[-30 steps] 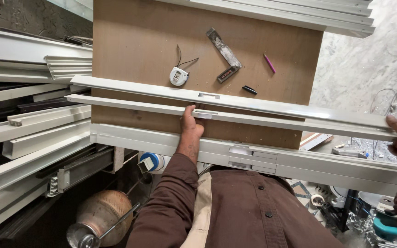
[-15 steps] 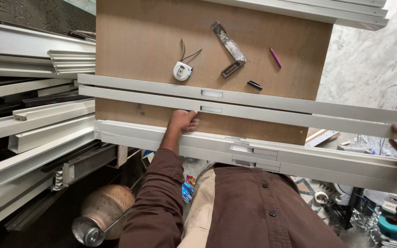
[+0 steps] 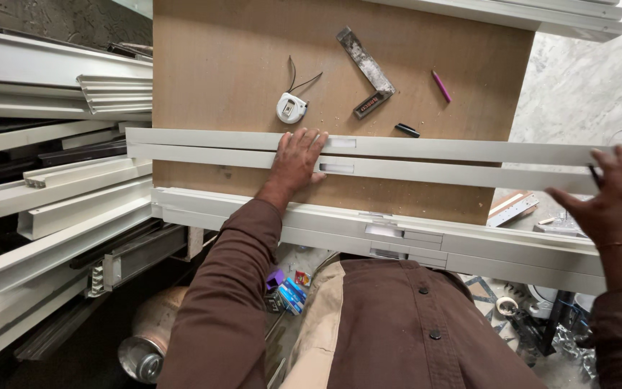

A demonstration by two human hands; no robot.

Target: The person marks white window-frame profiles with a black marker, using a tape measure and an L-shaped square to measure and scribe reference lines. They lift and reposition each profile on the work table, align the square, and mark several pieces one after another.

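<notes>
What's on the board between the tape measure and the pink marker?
In the head view, a metal try square lies on the brown board between the white tape measure and the pink marker.

Workshop; stacked aluminium profiles (image 3: 59, 194); try square (image 3: 368, 72) on workbench (image 3: 217, 65)

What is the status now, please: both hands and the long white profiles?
Left hand flat on two white profiles. Right hand open at their right end. Tape measure and square lie beyond, clear.

Left arm extended forward, brown sleeve drawn to the wrist; left hand (image 3: 296, 160) laid flat, palm down, fingers spread. Right arm bent at far right; right hand (image 3: 611, 197) raised, fingers splayed and slightly curled, bangle worn at wrist.
</notes>
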